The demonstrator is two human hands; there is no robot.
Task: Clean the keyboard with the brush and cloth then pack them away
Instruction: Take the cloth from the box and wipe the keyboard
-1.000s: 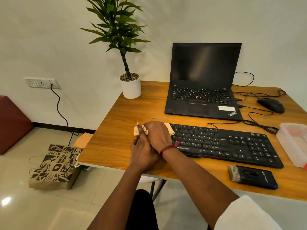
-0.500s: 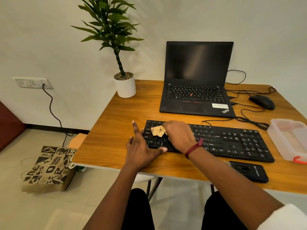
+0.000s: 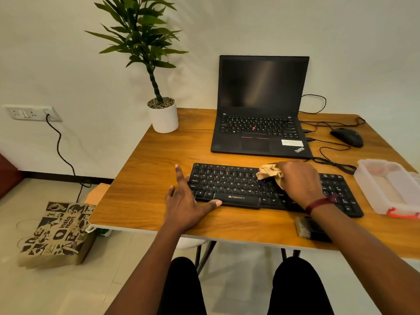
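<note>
Landmark: keyboard (image 3: 238, 185), black, lying flat on wooden tabletop (image 3: 145, 169), long side toward the person.

Nearest the person, just in front of keyboard's right half: brush (image 3: 305, 227), black w/ pale bristles, flat on tabletop, partly hidden by right forearm.

Left hand (image 3: 184, 201): open, fingers spread, holding nothing. Palm on tabletop at keyboard's left end; thumb lies along the front edge near the spacebar, index finger points away beside the left edge.

Right hand (image 3: 300, 180): over keyboard's right-centre keys, fingers closed on cloth (image 3: 270, 172). Cloth tan, bunched, sticks out to the left of the fingers and touches the keys. Red band on right wrist.

Right of keyboard, near but apart: clear plastic box (image 3: 386, 187), lid off, red clip on its near edge.

Behind keyboard: laptop (image 3: 261, 114), open, screen dark. Right of laptop: mouse (image 3: 346, 137), cables running on tabletop. Behind-left of keyboard, at tabletop corner: plant in white pot (image 3: 162, 117).

Floor, left of tabletop: printed paper bag (image 3: 56, 235).
</note>
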